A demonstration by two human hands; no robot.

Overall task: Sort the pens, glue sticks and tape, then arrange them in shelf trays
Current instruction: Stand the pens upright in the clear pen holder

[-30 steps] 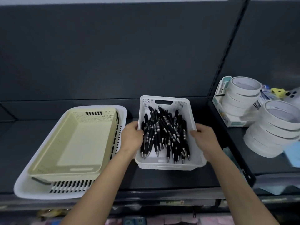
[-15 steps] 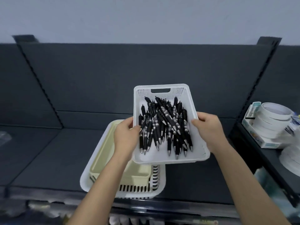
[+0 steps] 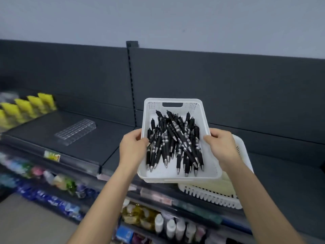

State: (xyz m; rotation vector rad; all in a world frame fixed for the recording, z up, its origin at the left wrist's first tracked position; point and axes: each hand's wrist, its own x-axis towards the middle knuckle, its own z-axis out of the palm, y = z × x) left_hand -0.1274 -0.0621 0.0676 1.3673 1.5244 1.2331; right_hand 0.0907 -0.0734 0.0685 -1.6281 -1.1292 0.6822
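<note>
A white tray (image 3: pixel 173 178) full of black pens (image 3: pixel 175 141) is held up in front of the dark shelf (image 3: pixel 284 166), level or tipped slightly toward the near side; it seems to hang clear of the shelf, over its front edge. The left hand (image 3: pixel 132 149) grips the tray's left rim, thumb curled over the top edge and fingers hidden beneath; the right hand (image 3: pixel 222 148) grips the right rim the same way. The pens lie in a loose heap, most with tips pointing near; none hangs over the wall.

Just behind and below the tray, on the right, a cream tray (image 3: pixel 226 186) sits nested in a white slotted basket (image 3: pixel 211 196) on the shelf. To the left a clear plastic rack (image 3: pixel 75 132) lies on the shelf; far left stand yellow packs (image 3: pixel 26 107); the lower shelves are too blurred to read.

The pens look already sorted, so the step in hand is likely placing their tray. The next move calls for choosing a bare stretch of shelf, keeping the tray level so nothing slides out, lowering it flat, and pushing it back from the edge; no tape or glue sticks show here.
</note>
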